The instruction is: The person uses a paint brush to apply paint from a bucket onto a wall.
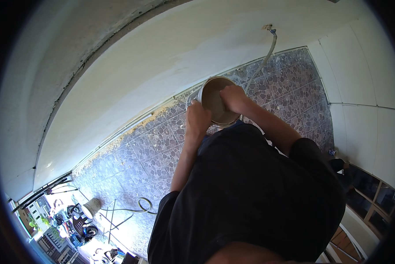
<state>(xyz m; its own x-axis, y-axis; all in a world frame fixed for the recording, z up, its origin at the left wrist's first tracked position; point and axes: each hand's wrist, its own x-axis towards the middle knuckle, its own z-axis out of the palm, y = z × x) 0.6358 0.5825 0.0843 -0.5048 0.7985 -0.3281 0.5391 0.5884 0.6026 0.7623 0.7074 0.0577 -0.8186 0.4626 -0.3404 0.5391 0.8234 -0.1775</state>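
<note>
A round bucket (219, 114) with a pale outer wall and a brownish interior is held in front of my body. My left hand (198, 118) is closed on the left side of its rim, near the handle. My right hand (234, 97) reaches over the right side into the bucket, its fingers curled down inside; what they hold, if anything, is hidden.
A pale wall (140, 66) has a tap (269, 27) with a hose (274, 42) hanging from it. On the patterned tile floor (149, 145) are a white bucket (91, 207) and a coiled hose (144, 202). Motorbikes (80, 224) stand at lower left; windows (375, 198) at right.
</note>
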